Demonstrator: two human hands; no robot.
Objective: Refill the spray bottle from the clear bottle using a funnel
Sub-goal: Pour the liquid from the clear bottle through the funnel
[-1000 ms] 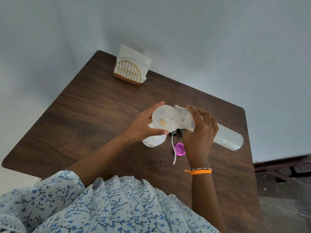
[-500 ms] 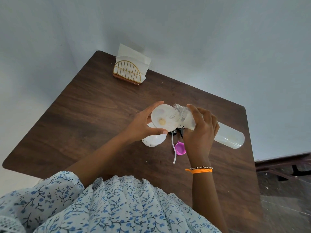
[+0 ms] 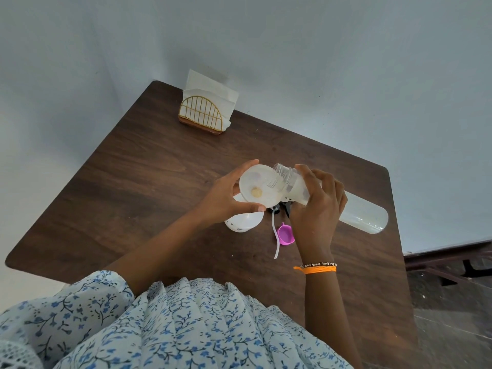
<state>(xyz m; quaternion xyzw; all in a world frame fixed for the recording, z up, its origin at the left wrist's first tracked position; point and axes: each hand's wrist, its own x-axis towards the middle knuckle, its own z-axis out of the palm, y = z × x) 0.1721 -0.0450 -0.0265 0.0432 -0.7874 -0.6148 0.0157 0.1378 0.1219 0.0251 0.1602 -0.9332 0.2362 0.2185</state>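
A white funnel sits in the mouth of the white spray bottle at the table's middle. My left hand grips the funnel's rim between thumb and fingers. My right hand grips the clear bottle near its neck. That bottle lies tilted almost flat, its open threaded mouth over the funnel's right edge and its base pointing right. The spray head with its white dip tube lies on the table between my hands, partly hidden. A pink cap rests beside the tube.
A gold wire napkin holder with white napkins stands at the far left corner of the dark wooden table. Pale walls close in behind and to the right. A dark floor and furniture legs show at the right.
The clear bottle's mouth has tipped slightly further over the funnel. Both hands keep their holds in nearly the same place.
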